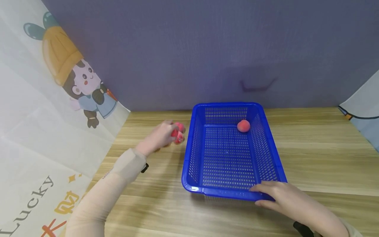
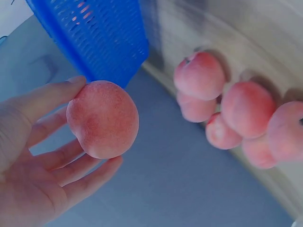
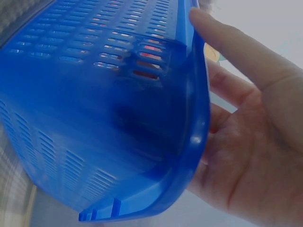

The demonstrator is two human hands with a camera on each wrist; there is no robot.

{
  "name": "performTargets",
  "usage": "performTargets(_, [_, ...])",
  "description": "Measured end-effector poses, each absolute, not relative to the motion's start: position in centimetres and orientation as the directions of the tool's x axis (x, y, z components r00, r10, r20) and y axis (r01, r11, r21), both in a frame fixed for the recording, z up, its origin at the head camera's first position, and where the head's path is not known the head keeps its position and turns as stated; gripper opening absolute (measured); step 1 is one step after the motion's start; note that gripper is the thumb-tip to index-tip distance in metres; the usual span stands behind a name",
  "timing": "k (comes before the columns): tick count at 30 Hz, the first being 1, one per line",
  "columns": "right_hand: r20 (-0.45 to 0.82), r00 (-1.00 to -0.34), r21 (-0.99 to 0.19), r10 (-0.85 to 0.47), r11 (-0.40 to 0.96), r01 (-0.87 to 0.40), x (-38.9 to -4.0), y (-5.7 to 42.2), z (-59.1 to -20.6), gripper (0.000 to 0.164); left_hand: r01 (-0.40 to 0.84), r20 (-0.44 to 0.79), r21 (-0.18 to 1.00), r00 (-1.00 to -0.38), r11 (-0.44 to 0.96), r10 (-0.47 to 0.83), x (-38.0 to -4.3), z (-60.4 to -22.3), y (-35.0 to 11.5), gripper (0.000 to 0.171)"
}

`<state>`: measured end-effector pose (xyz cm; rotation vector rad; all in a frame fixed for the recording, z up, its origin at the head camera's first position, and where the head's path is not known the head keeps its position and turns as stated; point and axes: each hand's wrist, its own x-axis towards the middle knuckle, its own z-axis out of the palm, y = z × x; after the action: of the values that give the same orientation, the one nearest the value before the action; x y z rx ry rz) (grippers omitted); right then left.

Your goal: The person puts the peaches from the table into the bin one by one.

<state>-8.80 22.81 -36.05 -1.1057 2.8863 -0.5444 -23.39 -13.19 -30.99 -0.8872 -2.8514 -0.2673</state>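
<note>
**Blue basket (image 1: 226, 193) gripped on one side, a peach (image 2: 102, 119) held on the other**

On my head feed, a grey-blue partition (image 1: 207, 49) stands behind the wood-grain counter (image 1: 319, 148). The basket sits on that counter. I see the person's right hand (image 1: 281, 197) clasping its near right corner, thumb outside, fingers over the rim. Just left of the basket, the left hand (image 1: 162, 133) grasps the peach between thumb and fingers. My left wrist feed shows more loose peaches (image 2: 248, 109) clustered on the counter. One single fruit (image 1: 243, 126) rests inside the basket's far right corner.
</note>
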Motion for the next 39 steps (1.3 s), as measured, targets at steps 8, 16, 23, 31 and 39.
performTargets(8, [0.126, -0.746, -0.311, -0.654, 0.688, -0.656, -8.9, 22.8, -36.0, 0.026, 0.602, 0.193, 0.077, -0.791, 0.795, 0.581, -23.9, -29.0, -11.9, 0.010])
performTargets(16, [0.200, -0.726, -0.269, -0.659, 0.675, -0.687, -8.8, 22.8, -36.1, 0.025, 0.638, 0.202, -0.001, -0.754, 0.770, 0.625, -24.4, -27.6, -10.2, 0.011])
performTargets(23, [0.260, -0.696, -0.231, -0.669, 0.657, -0.718, -8.8, 22.9, -36.4, 0.024, 0.649, 0.165, -0.010, -0.749, 0.761, 0.641, -24.4, -26.7, -8.2, 0.025])
performTargets(31, [0.245, -0.712, -0.245, -0.659, 0.668, -0.703, -8.8, 22.9, -36.3, 0.025, 0.655, 0.161, 0.001, -0.746, 0.755, 0.647, -24.6, -26.1, -5.9, 0.026])
performTargets(39, [0.195, -0.729, -0.277, -0.656, 0.676, -0.682, -8.8, 22.8, -36.3, 0.026, 0.663, 0.142, 0.028, -0.744, 0.749, 0.653, -24.8, -25.2, -3.1, 0.027])
